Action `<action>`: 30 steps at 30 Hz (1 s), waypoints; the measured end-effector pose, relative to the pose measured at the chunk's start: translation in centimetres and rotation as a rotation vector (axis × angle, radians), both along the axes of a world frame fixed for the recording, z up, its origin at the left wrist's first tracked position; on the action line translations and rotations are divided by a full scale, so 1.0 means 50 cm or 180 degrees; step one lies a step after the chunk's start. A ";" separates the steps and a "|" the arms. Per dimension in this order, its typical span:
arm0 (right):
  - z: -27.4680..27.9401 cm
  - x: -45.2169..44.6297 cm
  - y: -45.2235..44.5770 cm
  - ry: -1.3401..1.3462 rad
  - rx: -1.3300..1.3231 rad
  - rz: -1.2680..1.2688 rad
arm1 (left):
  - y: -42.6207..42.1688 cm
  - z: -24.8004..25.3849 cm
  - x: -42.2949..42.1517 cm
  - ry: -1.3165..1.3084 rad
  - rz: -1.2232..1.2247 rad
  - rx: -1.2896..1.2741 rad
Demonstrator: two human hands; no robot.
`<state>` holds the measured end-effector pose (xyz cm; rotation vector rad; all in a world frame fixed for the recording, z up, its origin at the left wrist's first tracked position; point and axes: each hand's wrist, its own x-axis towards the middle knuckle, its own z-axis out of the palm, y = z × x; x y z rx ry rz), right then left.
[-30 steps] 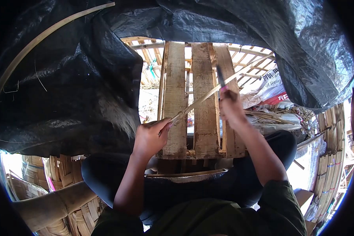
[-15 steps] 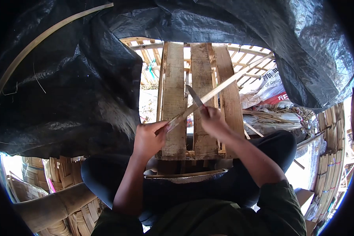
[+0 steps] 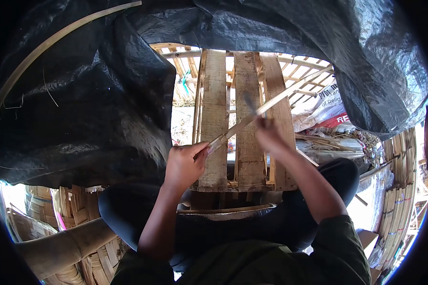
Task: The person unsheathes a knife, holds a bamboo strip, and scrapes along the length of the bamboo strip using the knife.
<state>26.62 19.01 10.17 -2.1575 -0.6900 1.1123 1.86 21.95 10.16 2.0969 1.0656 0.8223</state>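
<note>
A long pale bamboo strip (image 3: 281, 96) slants from lower left to upper right above a bench of wooden planks (image 3: 212, 104). Its near end is gripped by my left hand (image 3: 187, 160), thumb along the strip. In my right hand (image 3: 271, 135), blurred by motion, is a knife (image 3: 248, 101). The smeared blade points up and to the left and crosses the strip, seemingly against it. How the right fingers wrap the handle is hard to see.
Black tarpaulin (image 3: 81, 118) hangs at the left and along the top. A printed sack (image 3: 325, 109) and plastic-wrapped material (image 3: 330, 149) lie to the right. Bundled bamboo slats (image 3: 398, 213) stand at far right. A thick bamboo pole (image 3: 66, 249) runs at lower left.
My right hand and the knife have slid up and right along the bamboo strip, away from my left hand. The left hand keeps its hold; the whole view has shifted slightly.
</note>
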 end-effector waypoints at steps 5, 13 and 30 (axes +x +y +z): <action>0.029 -0.023 -0.023 0.0196 -0.0170 0.1058 | -0.002 -0.021 0.000 0.0010 -0.0044 0.0264; 0.020 -0.097 -0.052 0.0135 -0.0068 0.0755 | 0.004 -0.032 -0.007 0.0054 -0.0036 0.0395; -0.059 0.028 0.006 -0.0485 0.0475 -0.0341 | 0.006 -0.010 -0.003 0.0029 0.0042 0.0333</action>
